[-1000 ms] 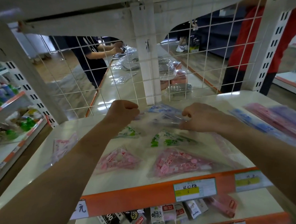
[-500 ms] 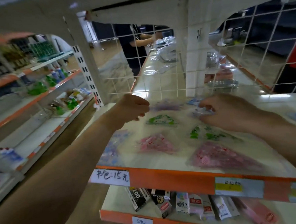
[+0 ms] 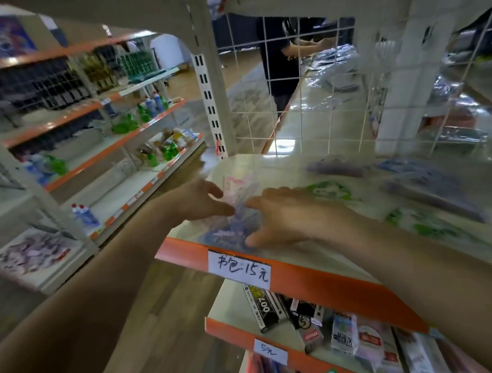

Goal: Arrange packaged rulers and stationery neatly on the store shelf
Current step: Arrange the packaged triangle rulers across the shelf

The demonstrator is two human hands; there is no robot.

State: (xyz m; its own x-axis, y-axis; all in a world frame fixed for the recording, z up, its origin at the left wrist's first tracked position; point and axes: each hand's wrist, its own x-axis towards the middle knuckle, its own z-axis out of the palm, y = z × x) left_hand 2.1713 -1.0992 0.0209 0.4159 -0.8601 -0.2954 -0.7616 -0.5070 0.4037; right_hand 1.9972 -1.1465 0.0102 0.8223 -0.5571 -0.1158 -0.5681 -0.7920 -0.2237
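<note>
On the cream shelf (image 3: 281,170) with an orange front edge lie clear packets of coloured rulers. At its front left corner sit a blue packet (image 3: 227,230) and, just behind it, a pink packet (image 3: 239,184). My left hand (image 3: 197,201) and my right hand (image 3: 286,215) both reach to this corner, fingers spread, touching the packets from either side; the frame is blurred, so a grip is not clear. Green packets (image 3: 330,190) and purple packets (image 3: 338,167) lie further right.
A white wire grid (image 3: 300,103) backs the shelf, with a person in black (image 3: 281,59) behind it. A handwritten price label (image 3: 239,269) sits on the orange edge. The lower shelf (image 3: 317,325) holds small boxed stationery. Other shelving with green bottles (image 3: 149,111) stands left.
The view has swung left. Both hands have come from the middle and back of the shelf to the front left corner, onto the blue and pink packets.
</note>
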